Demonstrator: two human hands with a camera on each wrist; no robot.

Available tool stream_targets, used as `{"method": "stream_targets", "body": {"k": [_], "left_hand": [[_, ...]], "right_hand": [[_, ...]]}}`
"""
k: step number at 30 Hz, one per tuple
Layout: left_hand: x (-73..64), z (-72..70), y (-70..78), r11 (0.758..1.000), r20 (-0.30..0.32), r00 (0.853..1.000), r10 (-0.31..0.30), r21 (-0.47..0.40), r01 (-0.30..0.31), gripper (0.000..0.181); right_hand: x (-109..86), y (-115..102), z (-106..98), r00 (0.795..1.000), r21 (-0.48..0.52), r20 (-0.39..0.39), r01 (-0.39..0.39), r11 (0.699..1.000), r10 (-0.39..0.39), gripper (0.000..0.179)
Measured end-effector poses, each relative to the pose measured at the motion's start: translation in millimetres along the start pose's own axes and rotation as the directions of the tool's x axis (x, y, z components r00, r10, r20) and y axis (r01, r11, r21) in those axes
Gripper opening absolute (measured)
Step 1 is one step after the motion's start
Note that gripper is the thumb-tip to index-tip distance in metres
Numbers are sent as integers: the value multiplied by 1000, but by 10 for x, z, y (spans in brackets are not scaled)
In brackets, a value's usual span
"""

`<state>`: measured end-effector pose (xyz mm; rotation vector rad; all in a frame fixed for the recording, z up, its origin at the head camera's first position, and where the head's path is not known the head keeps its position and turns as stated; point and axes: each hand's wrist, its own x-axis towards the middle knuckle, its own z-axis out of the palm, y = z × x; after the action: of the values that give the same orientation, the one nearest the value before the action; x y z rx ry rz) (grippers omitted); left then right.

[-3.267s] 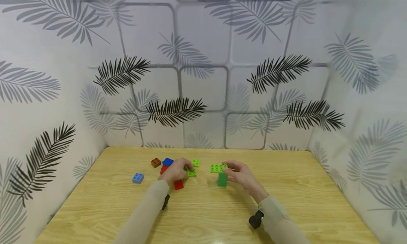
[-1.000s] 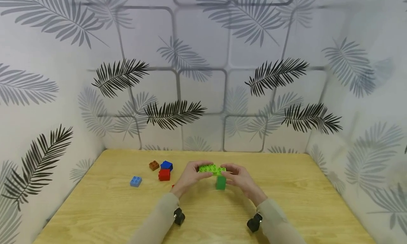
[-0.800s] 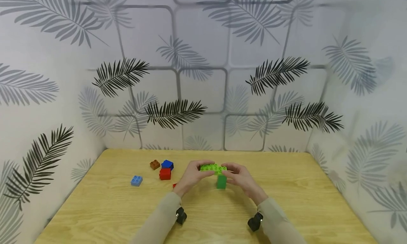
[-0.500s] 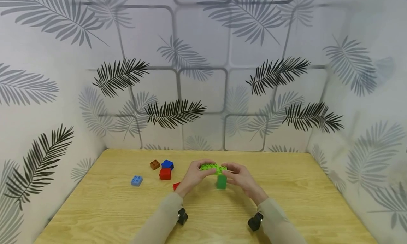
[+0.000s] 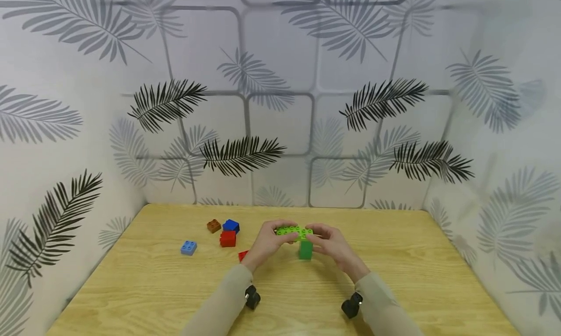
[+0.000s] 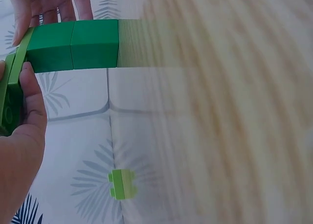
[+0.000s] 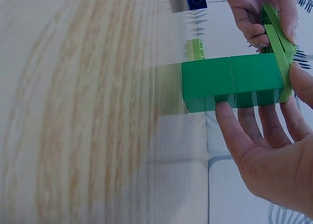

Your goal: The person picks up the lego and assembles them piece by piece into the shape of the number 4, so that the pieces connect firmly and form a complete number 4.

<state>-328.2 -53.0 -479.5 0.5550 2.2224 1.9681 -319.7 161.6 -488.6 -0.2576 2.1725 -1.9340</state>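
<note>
My left hand (image 5: 266, 242) pinches a light green flat building brick (image 5: 287, 230), thumb at the near side and fingers behind. Its right end overlaps a second light green flat brick (image 7: 279, 62), and a slight tilt between the two shows in the right wrist view. That second brick tops a column of two dark green blocks (image 5: 306, 251), which stands upright on the table. My right hand (image 5: 336, 246) holds this column: the thumb is at the top brick, and the fingers lie along the blocks (image 7: 208, 84). The left hand partly hides its brick.
Left on the wooden table (image 5: 144, 277) lie a light blue brick (image 5: 189, 248), a brown one (image 5: 214, 226), a blue one (image 5: 231, 226) and a red one (image 5: 228, 238). Another red brick (image 5: 243, 255) is half hidden by the left hand. A loose light green brick (image 7: 196, 49) stands behind the column.
Since the oldest frame, my left hand has left the loose bricks and brought a light green flat brick rightward to the column's top. Over the last second both hands have stayed nearly still.
</note>
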Motion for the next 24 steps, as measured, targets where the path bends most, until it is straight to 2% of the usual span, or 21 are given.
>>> {"method": "stream_targets", "body": {"k": [5,13,17,21,24], "left_hand": [[-44,-11,114,1000,12,1000,-6,2,6,29],[43,-18,-101,1000,2,1000,-9,1,9,35],[60,-24,-140,1000,5,1000,-16,7,16,37],[56,-66,-126,998,26,1000,-16,56,14,41],[44,-117,-101,995,47,998,-41,91,36,45]], "right_hand": [[-13,-8,7,1000,-2,4,1,1000,-1,50],[-19,47,-23,1000,31,20,1,1000,-2,52],[-23,62,-32,1000,31,20,6,1000,-6,53],[-20,49,-27,1000,21,13,12,1000,-12,51],[-25,32,-34,1000,12,10,13,1000,-13,51]]}}
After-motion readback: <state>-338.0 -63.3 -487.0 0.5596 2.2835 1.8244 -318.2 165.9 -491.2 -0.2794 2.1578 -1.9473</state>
